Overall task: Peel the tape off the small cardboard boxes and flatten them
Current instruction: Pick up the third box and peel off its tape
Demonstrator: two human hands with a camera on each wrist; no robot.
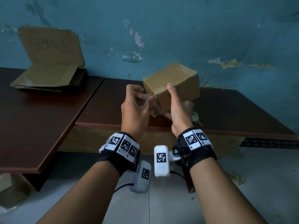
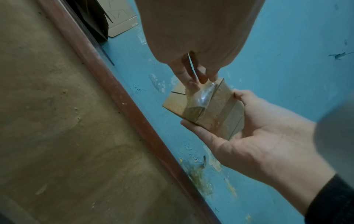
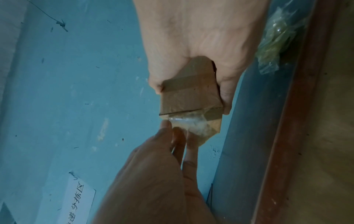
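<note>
1. The small cardboard box (image 1: 171, 85) is held in the air above the dark brown tabletop (image 1: 226, 110), in front of the peeling blue wall (image 1: 178, 29), with one corner tilted down toward the person.
2. The right hand (image 1: 177, 109) grips the box from below and from the side nearest the person: its thumb lies up along the near face, and in the left wrist view the palm and fingers (image 2: 193, 128) cup the box's underside.
3. The left hand (image 1: 137, 102) is just left of the box, its fingers curled in a narrow pinch on a strip of clear tape (image 2: 203, 97).
4. The tape is lifted partly off the box's end face; one end is between the left fingertips (image 3: 166, 125) and the rest still clings across the flap seam, as the right wrist view shows.
5. A dark slit of opened seam shows on the box's end face beside the tape.
6. Far left of the box, on a second tabletop (image 1: 40, 118), flattened cardboard (image 1: 48, 78) lies in a low pile, and one sheet with handwriting (image 1: 50, 46) leans upright against the wall behind it.
7. Just right of the box, at the tabletop's near edge, sits a crumpled wad of clear tape (image 1: 195, 117).
8. Both wrists wear black bands with white marker tags (image 1: 124, 145).
</note>
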